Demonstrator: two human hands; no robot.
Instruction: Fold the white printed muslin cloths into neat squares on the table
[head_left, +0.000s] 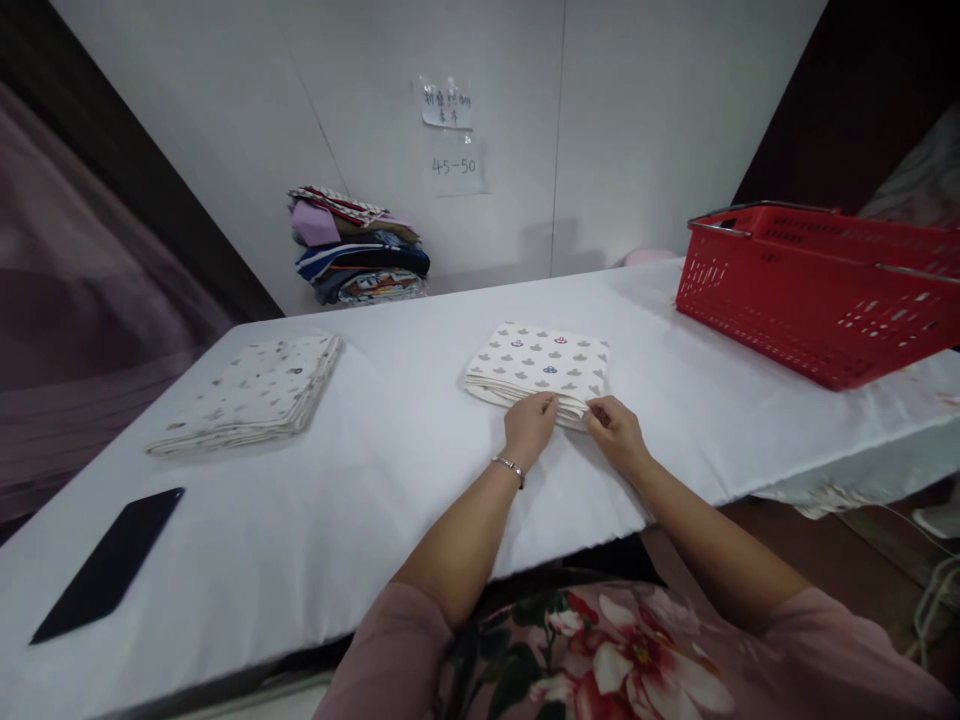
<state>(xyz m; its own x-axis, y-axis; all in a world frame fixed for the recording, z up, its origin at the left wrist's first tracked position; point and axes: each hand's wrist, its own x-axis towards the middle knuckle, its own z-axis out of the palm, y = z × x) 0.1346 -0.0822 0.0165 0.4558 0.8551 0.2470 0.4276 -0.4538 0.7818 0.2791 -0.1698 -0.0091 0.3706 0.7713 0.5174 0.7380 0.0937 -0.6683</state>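
A folded white cloth with small grey, red and blue prints (541,357) lies on the white-covered table. At its near edge, my left hand (531,425) is closed, fingers pinching the layered edge. My right hand (616,430) is also closed and pinches the near right corner of the same cloth. A short gap separates the two hands, with folded layers showing between them.
Another folded printed cloth (251,390) lies at the left, behind a flat black object (111,565). A stack of folded fabrics (360,245) stands by the wall. At the right is a red basket (817,290). The table (337,530) ends close to my body.
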